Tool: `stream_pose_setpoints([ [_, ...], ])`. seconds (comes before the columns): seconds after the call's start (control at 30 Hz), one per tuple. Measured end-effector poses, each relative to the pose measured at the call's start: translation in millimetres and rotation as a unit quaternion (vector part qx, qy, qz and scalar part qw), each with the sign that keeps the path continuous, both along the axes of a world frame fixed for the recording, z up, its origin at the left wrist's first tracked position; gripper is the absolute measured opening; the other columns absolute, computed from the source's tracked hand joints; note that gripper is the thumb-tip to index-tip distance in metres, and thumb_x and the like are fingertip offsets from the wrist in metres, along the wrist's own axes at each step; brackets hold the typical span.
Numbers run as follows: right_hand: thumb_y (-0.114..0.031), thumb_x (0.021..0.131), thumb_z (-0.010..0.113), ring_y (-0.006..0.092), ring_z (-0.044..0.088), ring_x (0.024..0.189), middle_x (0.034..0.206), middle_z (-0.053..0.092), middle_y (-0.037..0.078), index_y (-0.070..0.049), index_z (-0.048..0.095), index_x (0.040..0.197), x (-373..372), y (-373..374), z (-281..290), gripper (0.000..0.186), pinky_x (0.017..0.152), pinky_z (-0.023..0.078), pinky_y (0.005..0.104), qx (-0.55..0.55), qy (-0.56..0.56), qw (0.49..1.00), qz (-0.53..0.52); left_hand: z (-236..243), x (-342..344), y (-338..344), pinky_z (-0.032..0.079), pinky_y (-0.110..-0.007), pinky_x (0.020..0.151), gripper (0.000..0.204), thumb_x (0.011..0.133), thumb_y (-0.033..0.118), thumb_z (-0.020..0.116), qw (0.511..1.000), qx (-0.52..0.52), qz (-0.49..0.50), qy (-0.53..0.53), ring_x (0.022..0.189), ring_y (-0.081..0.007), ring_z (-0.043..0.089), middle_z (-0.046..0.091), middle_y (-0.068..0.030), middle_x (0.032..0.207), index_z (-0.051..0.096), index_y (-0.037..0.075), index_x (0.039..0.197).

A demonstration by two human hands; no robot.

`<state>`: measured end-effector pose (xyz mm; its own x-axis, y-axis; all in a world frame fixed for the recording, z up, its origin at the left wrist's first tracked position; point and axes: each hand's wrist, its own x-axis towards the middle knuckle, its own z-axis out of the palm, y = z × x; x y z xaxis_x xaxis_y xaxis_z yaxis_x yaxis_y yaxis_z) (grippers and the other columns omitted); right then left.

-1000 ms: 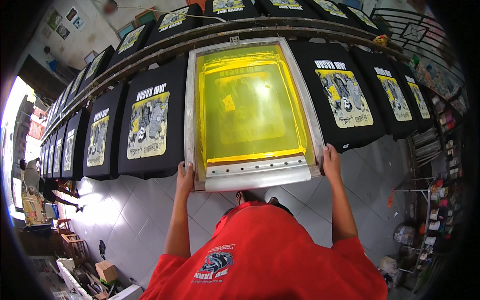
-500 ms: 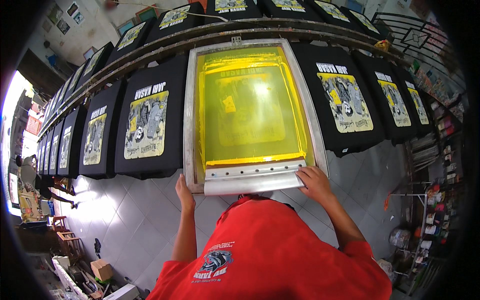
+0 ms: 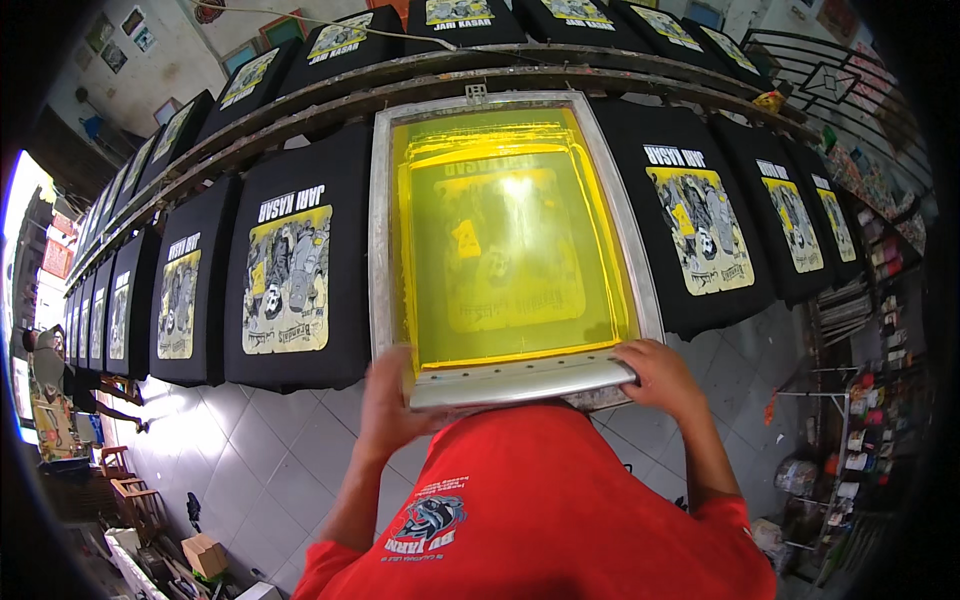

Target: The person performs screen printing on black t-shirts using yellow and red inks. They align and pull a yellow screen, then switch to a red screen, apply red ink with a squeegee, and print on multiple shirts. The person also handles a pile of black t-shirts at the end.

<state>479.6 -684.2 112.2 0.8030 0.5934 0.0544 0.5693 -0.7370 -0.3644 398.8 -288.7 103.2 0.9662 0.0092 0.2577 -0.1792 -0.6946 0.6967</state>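
Observation:
A screen-printing frame (image 3: 381, 240) with a yellow-green mesh lies over a black shirt, whose print shows faintly through it. Along the near end of the mesh rests a squeegee with a wide silver metal holder (image 3: 520, 384). My right hand (image 3: 662, 380) is closed round the squeegee's right end. My left hand (image 3: 388, 408) is at the squeegee's left end, beside the frame's near left corner. Motion smears its fingers, so its grip is unclear. Bright yellow ink (image 3: 470, 150) streaks the mesh edges, thickest at the far end.
Printed black shirts flank the frame, including one on the left (image 3: 290, 250) and one on the right (image 3: 695, 220). A long rail (image 3: 340, 105) runs behind them, with another row of shirts beyond. A shelf rack (image 3: 850, 440) stands at right. Another person (image 3: 48, 360) is at far left.
My left hand has moved from the frame's left edge to the squeegee's left end. My right hand stays on the squeegee. The whole view has shifted, with the frame now lower.

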Motion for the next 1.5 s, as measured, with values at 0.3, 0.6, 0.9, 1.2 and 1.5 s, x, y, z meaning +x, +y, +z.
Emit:
stream_pose_setpoints([
  [0.3,-0.017,0.071,0.070,0.0306,0.066,0.077,0.082,0.067,0.011,-0.012,0.069,0.097,98,15,12,0.026,0.069,0.053,0.0419,-0.049,0.081,0.996,-0.008,47,122,-8,0.054,-0.040,0.066,0.033,0.074,0.024,0.072,0.921,0.273,-0.186,0.207,0.076,-0.0280,0.068,0.069,-0.0088,0.081,0.067,0.012,0.105],
  [0.6,-0.010,0.072,0.072,0.0338,0.066,0.079,0.084,0.068,0.016,-0.008,0.070,0.097,334,58,9,0.025,0.070,0.052,0.0372,0.061,-0.047,0.997,-0.019,14,351,62,0.052,-0.044,0.072,0.025,0.072,0.008,0.068,0.959,0.278,-0.063,-0.002,0.079,-0.0340,0.065,0.068,-0.0124,0.086,0.068,0.014,0.096],
  [0.9,-0.015,0.074,0.068,0.0340,0.065,0.084,0.088,0.068,0.014,-0.011,0.070,0.093,409,82,-35,0.020,0.074,0.051,0.0431,0.046,-0.074,0.996,-0.036,-38,418,69,0.051,-0.043,0.079,0.033,0.074,0.005,0.066,0.972,0.231,-0.045,-0.017,0.088,-0.0365,0.064,0.067,-0.0178,0.093,0.069,0.011,0.105],
  [1.2,-0.023,0.068,0.073,0.0339,0.064,0.078,0.079,0.065,0.015,-0.007,0.068,0.084,374,74,-55,0.023,0.070,0.051,0.0444,-0.024,-0.129,0.991,-0.011,-70,373,61,0.054,-0.042,0.074,0.032,0.069,0.012,0.073,0.963,0.268,-0.035,0.008,0.083,-0.0357,0.066,0.067,-0.0168,0.094,0.070,0.007,0.101],
  [1.5,-0.015,0.063,0.074,0.0337,0.066,0.068,0.074,0.066,0.019,-0.002,0.071,0.084,217,40,31,0.026,0.064,0.051,0.0355,-0.048,0.144,0.988,0.030,50,224,35,0.052,-0.040,0.070,0.031,0.065,0.019,0.072,0.939,0.206,-0.176,0.214,0.078,-0.0395,0.065,0.065,-0.0245,0.081,0.070,0.001,0.090],
])
